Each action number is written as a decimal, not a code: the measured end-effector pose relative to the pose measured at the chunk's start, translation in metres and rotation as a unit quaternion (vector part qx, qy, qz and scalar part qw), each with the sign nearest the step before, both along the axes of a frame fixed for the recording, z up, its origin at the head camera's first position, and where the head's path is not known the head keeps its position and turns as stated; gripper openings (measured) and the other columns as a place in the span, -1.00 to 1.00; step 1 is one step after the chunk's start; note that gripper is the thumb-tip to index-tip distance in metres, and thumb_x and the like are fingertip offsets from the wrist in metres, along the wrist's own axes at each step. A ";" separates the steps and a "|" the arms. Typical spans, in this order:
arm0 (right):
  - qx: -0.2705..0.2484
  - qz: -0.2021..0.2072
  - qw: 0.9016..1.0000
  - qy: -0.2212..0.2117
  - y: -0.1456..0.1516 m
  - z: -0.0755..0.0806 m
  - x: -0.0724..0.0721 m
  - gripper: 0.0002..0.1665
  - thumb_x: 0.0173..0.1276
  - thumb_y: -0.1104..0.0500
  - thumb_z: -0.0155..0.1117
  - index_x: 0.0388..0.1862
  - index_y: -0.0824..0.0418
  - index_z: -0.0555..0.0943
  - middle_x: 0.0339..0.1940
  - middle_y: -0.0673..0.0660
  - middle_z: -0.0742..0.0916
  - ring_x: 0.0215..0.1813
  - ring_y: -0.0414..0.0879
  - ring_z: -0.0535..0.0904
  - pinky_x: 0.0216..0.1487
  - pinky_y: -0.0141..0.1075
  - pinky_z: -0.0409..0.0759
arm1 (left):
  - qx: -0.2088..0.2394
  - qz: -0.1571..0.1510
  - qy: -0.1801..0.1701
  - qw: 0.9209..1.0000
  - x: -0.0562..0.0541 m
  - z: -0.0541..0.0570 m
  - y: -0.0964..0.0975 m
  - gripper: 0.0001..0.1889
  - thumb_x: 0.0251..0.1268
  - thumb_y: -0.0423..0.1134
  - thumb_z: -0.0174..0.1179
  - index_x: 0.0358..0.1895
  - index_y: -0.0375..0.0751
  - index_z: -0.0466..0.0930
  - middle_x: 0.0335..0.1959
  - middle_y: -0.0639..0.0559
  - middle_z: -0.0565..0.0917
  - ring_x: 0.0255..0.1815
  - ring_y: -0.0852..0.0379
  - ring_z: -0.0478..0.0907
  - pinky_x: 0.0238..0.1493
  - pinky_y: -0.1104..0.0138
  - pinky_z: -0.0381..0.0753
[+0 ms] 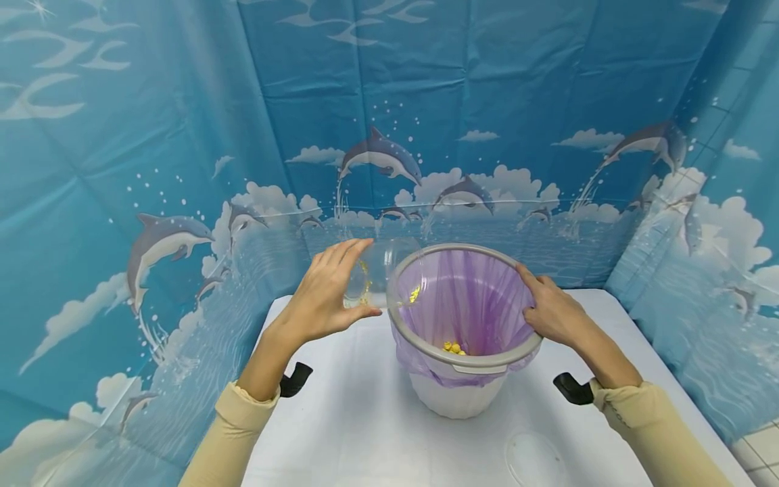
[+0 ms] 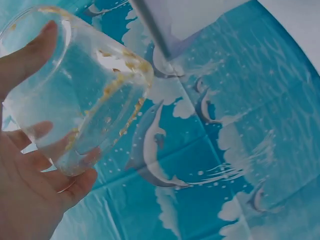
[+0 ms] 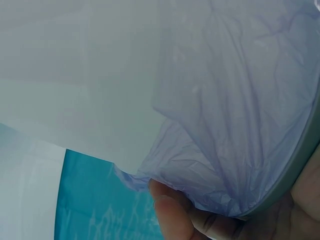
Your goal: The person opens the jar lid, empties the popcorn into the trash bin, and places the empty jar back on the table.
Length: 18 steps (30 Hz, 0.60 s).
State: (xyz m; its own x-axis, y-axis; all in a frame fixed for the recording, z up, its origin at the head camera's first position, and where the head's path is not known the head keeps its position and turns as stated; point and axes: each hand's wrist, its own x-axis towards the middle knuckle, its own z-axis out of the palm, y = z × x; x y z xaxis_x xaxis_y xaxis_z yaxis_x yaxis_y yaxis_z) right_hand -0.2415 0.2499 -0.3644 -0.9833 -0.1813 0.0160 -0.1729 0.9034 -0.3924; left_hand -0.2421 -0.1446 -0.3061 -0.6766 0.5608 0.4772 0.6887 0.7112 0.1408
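Observation:
My left hand grips a clear plastic jar between thumb and fingers. The jar lies tipped on its side, its mouth over the left rim of a white trash can. Yellow crumbs cling inside its base in the left wrist view, and a few yellow bits show near its mouth. A purple bag lines the can and folds over its grey rim. Yellow pieces resembling popcorn lie at the bottom. My right hand holds the can's right rim, fingers against the bag outside in the right wrist view.
The can stands on a white-covered table. A clear round lid lies flat near the front right of the can. Blue dolphin-print curtains enclose the table at the back and both sides.

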 end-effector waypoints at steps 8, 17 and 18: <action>0.000 0.001 1.000 -0.003 0.000 0.000 -0.001 0.00 0.25 0.30 0.02 0.67 0.42 -0.05 0.35 0.75 0.35 0.09 0.55 0.58 -0.10 0.27 0.62 | 0.122 0.024 -0.132 0.983 0.030 -0.033 -0.016 0.14 0.09 0.15 0.55 0.65 -0.07 0.05 0.59 -0.07 0.31 0.56 -0.14 0.35 0.42 -0.24 0.45; -0.004 0.002 1.000 -0.006 -0.001 0.000 -0.001 -0.01 0.27 0.30 0.02 0.67 0.43 -0.06 0.35 0.75 0.34 0.07 0.53 0.59 -0.12 0.25 0.62 | 0.253 0.026 -0.204 0.945 0.054 -0.085 -0.036 0.09 0.00 0.01 0.64 0.58 0.03 0.12 0.42 -0.05 0.48 0.32 -0.11 0.55 0.20 -0.13 0.61; -0.002 0.002 1.000 -0.006 -0.001 0.000 -0.001 -0.01 0.27 0.29 0.02 0.67 0.42 -0.06 0.35 0.75 0.34 0.08 0.54 0.59 -0.12 0.25 0.62 | 0.269 0.021 -0.208 0.940 0.056 -0.094 -0.040 0.09 -0.03 -0.02 0.65 0.56 0.03 0.14 0.42 -0.05 0.49 0.36 -0.14 0.54 0.25 -0.18 0.57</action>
State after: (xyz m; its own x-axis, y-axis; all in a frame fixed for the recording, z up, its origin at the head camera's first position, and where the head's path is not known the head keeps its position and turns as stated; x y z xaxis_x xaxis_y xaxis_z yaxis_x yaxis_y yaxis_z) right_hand -0.2429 0.2494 -0.3644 -0.9826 -0.1855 0.0052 -0.1721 0.9007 -0.3989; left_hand -0.1862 -0.1842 -0.4000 -0.8834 0.2833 0.3732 0.4677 0.4853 0.7388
